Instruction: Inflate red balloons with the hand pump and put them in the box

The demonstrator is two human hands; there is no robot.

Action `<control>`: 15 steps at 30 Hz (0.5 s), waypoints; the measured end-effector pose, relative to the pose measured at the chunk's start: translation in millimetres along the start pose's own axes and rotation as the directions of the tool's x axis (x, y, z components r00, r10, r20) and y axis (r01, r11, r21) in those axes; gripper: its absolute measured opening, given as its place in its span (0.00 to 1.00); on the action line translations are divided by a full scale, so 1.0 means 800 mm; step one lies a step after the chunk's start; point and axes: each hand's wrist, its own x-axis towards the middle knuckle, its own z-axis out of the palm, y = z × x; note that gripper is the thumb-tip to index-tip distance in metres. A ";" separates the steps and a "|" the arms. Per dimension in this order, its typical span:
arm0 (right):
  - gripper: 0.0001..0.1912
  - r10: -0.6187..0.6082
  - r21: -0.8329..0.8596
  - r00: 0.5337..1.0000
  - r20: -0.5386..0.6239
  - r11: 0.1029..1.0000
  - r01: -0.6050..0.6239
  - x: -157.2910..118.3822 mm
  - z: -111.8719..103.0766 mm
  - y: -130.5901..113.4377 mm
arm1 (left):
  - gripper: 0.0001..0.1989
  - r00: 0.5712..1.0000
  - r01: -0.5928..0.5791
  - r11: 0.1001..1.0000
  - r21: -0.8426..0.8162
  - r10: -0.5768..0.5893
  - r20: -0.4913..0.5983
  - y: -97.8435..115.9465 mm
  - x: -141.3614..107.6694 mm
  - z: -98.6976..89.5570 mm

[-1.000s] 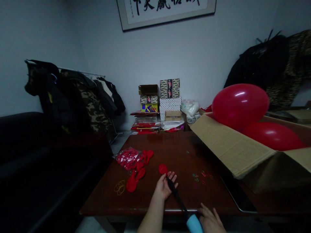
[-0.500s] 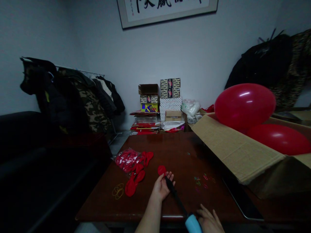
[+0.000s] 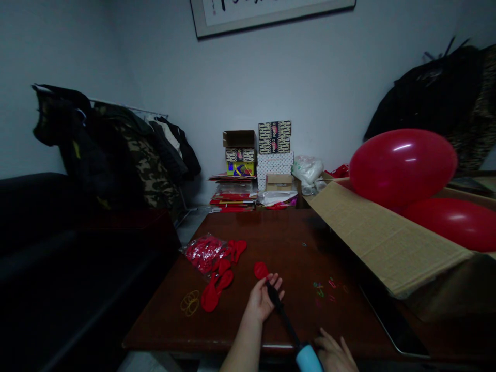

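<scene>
My left hand [image 3: 264, 298] is palm up over the table's near middle, closed round the black nozzle end of a blue hand pump [image 3: 309, 358]. A limp red balloon [image 3: 261, 270] sits at the nozzle tip, beyond my thumb. At the bottom edge, my right hand [image 3: 334, 352] is beside the pump's blue body; its fingers are partly spread, and its grip on the pump is cut off by the frame. Left of my hands lie loose red balloons [image 3: 210, 297], a clear bag of red balloons [image 3: 205, 252] and yellow rubber bands [image 3: 190, 303].
A cardboard box [image 3: 391, 243] holding inflated red balloons [image 3: 403, 166] stands at the right. Near it lie a dark tablet-like device [image 3: 401, 330] and small coloured clips [image 3: 318, 289]. A black sofa [image 3: 77, 289] is at the left, with stacked boxes [image 3: 275, 170] behind the brown table [image 3: 271, 227].
The view has shifted slightly, so most things sit a little further right or higher. My hands, the pump and the limp balloon keep nearly the same arrangement.
</scene>
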 end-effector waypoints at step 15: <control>0.26 0.044 -0.008 0.983 -0.179 0.999 -0.046 0.031 -0.064 -0.079 | 0.06 0.965 -0.188 0.976 0.111 0.204 -0.165 -0.007 0.007 0.039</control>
